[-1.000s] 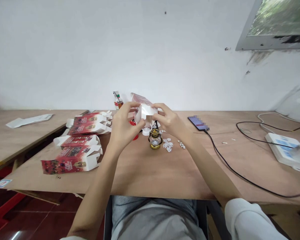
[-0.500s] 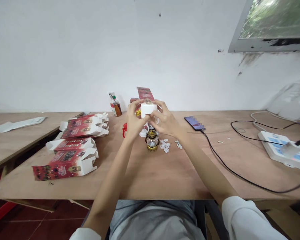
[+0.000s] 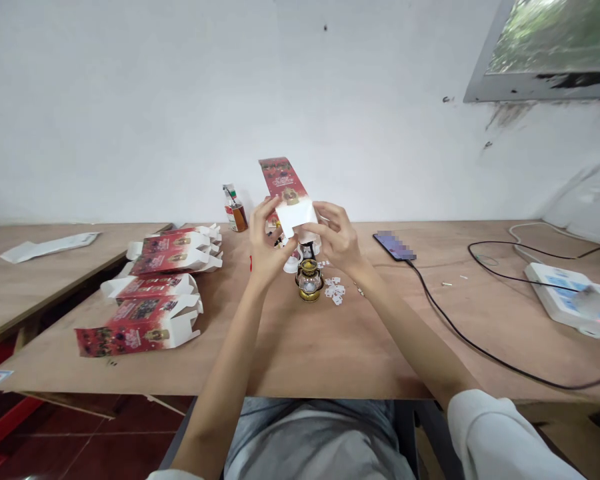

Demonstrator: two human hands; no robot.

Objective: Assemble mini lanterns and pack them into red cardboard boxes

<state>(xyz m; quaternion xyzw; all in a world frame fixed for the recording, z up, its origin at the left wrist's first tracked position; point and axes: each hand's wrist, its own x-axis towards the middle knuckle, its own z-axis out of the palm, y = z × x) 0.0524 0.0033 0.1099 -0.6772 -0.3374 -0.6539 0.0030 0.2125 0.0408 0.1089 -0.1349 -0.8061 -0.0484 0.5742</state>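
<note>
A red and white printed cardboard box (image 3: 286, 188) is held up over the table, its long red side facing me and its white end flaps low. My left hand (image 3: 266, 241) grips its left side between thumb and fingers. On the lower right, my right hand (image 3: 341, 241) pinches the white end. Just below stands a small gold and clear lantern (image 3: 309, 281), upright on the table. White pieces and other small items behind the hands are partly hidden.
Several red and white boxes (image 3: 165, 257) lie at the left. White tags (image 3: 335, 292) are scattered right of the lantern. A bottle (image 3: 235, 210) stands by the wall. A phone (image 3: 394, 247) on a black cable and a power strip (image 3: 570, 293) lie to the right.
The box has tipped so that its red printed side now shows, where mostly its white end showed before. Both hands stay on it, with the right hand's fingers shifted slightly.
</note>
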